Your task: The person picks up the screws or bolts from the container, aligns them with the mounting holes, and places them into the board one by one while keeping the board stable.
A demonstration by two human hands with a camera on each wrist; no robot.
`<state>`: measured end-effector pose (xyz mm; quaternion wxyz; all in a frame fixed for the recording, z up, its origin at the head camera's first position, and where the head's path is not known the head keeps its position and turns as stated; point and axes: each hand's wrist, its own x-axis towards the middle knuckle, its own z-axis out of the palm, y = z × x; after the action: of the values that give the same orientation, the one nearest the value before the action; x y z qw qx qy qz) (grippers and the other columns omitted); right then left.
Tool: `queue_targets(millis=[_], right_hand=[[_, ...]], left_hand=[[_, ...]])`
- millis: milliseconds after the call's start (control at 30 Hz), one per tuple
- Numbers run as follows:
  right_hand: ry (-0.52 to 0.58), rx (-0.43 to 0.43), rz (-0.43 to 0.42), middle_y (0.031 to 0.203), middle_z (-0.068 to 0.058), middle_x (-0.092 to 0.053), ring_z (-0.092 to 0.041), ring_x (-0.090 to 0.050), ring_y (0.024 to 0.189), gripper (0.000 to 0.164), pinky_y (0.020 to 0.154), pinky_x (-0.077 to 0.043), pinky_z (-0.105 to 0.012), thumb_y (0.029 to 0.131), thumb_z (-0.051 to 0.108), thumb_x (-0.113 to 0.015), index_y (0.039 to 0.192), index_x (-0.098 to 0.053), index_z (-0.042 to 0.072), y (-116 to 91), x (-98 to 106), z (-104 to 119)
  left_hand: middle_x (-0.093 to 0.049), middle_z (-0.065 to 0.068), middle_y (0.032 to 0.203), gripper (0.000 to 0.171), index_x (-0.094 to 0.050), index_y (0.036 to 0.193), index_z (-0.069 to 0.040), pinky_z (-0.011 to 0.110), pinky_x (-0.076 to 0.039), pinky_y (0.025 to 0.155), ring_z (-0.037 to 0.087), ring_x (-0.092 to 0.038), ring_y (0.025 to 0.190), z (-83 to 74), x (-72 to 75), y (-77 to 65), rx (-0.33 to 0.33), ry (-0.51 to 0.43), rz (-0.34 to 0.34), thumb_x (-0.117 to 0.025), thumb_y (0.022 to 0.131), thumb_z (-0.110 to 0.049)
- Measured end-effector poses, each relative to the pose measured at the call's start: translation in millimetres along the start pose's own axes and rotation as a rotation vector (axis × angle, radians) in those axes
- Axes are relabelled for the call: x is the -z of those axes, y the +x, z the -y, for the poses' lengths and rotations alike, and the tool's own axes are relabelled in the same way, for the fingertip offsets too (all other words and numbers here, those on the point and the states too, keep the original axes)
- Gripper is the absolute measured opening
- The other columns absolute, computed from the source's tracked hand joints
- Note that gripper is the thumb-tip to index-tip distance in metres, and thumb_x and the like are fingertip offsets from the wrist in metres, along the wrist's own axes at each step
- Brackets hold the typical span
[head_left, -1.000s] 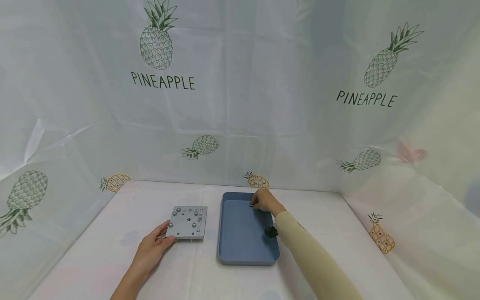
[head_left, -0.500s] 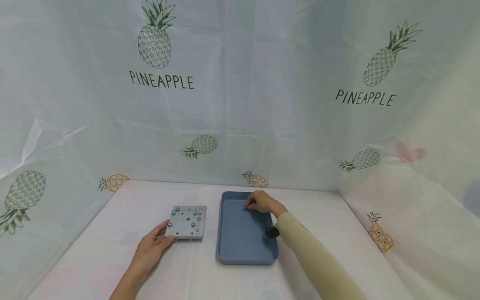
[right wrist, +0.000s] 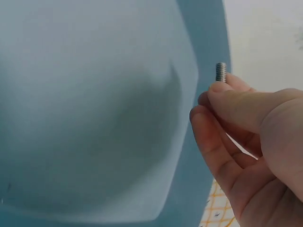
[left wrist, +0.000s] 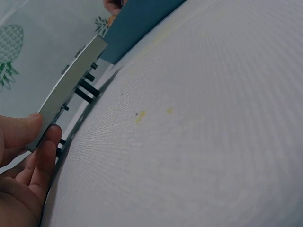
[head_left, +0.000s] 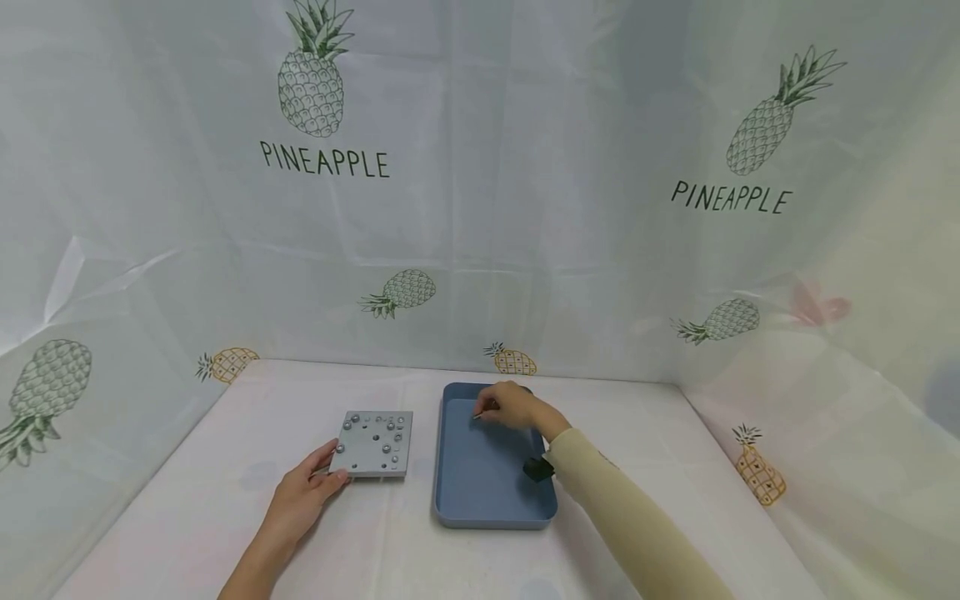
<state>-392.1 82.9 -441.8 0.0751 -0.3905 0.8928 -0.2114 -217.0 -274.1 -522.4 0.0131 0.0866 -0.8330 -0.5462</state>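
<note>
My left hand [head_left: 300, 497] pinches the near left corner of a square grey metal plate [head_left: 369, 454] between thumb and fingers. Screws sit in several of the plate's holes, and in the left wrist view their shanks jut out below the plate [left wrist: 71, 87], which is raised off the cloth. Over the far end of a blue tray [head_left: 487, 479], my right hand [head_left: 512, 406] pinches a small screw. The right wrist view shows the threaded end of that screw [right wrist: 221, 72] sticking out past the thumb; its head is hidden by the fingers.
A white cloth [head_left: 360, 550] covers the table. Behind it hangs a pale curtain [head_left: 480, 208] printed with pineapples. The raised rim of the tray [head_left: 491, 525] stands between the plate and my right forearm. A black wrist-camera piece [head_left: 537, 468] hangs beneath the right sleeve.
My right hand has moved left across the far end of the tray, carrying the screw. The left hand and the plate have stayed in place.
</note>
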Motion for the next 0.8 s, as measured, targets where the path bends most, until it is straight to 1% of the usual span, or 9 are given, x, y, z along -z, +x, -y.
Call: queue_targets(millis=[100, 200, 400, 600, 800], right_hand=[[0.037, 0.028, 0.006, 0.104, -0.005, -0.077, -0.010, -0.067, 0.089, 0.010, 0.079, -0.057, -0.026, 0.103, 0.004, -0.069, 0.108, -0.078, 0.004, 4, 0, 7], [0.064, 0.050, 0.007, 0.104, -0.001, -0.078, -0.006, -0.069, 0.090, 0.011, 0.081, -0.058, -0.023, 0.103, 0.006, -0.070, 0.109, -0.079, 0.004, 8, -2, 14], [0.117, 0.097, 0.003, 0.098, 0.001, -0.078, -0.003, -0.070, 0.087, 0.010, 0.079, -0.060, -0.021, 0.098, 0.007, -0.077, 0.107, -0.079, 0.003, 13, -6, 29], [0.143, 0.101, 0.001, 0.095, 0.004, -0.079, 0.000, -0.069, 0.082, 0.010, 0.076, -0.060, -0.020, 0.095, 0.010, -0.081, 0.105, -0.082, 0.008, 16, -8, 41], [0.184, 0.128, 0.027, 0.096, 0.010, -0.078, -0.001, -0.071, 0.085, 0.010, 0.079, -0.061, -0.021, 0.097, 0.016, -0.080, 0.106, -0.083, 0.012, 18, -7, 50]], left_hand=[[-0.043, 0.021, 0.165, 0.073, -0.035, 0.166, -0.009, 0.059, -0.036, 0.122, 0.039, -0.054, 0.143, 0.4, 0.0, 0.2, 0.001, 0.003, -0.004, -0.069, 0.105, -0.033], [-0.044, 0.021, 0.164, 0.073, -0.035, 0.166, -0.010, 0.059, -0.037, 0.121, 0.038, -0.056, 0.142, 0.8, -0.1, 0.4, 0.005, 0.003, -0.007, -0.069, 0.105, -0.033], [-0.045, 0.021, 0.164, 0.072, -0.036, 0.166, -0.010, 0.059, -0.037, 0.121, 0.037, -0.057, 0.141, 1.8, -0.6, 0.8, 0.004, -0.003, -0.004, -0.068, 0.105, -0.032], [-0.047, 0.021, 0.163, 0.072, -0.036, 0.166, -0.010, 0.060, -0.037, 0.121, 0.036, -0.058, 0.140, 2.7, -0.4, 0.8, -0.008, -0.007, 0.000, -0.068, 0.105, -0.032], [-0.047, 0.021, 0.162, 0.072, -0.036, 0.166, -0.010, 0.060, -0.037, 0.122, 0.036, -0.058, 0.140, 1.8, 0.1, 0.4, -0.008, -0.017, 0.001, -0.068, 0.105, -0.032]])
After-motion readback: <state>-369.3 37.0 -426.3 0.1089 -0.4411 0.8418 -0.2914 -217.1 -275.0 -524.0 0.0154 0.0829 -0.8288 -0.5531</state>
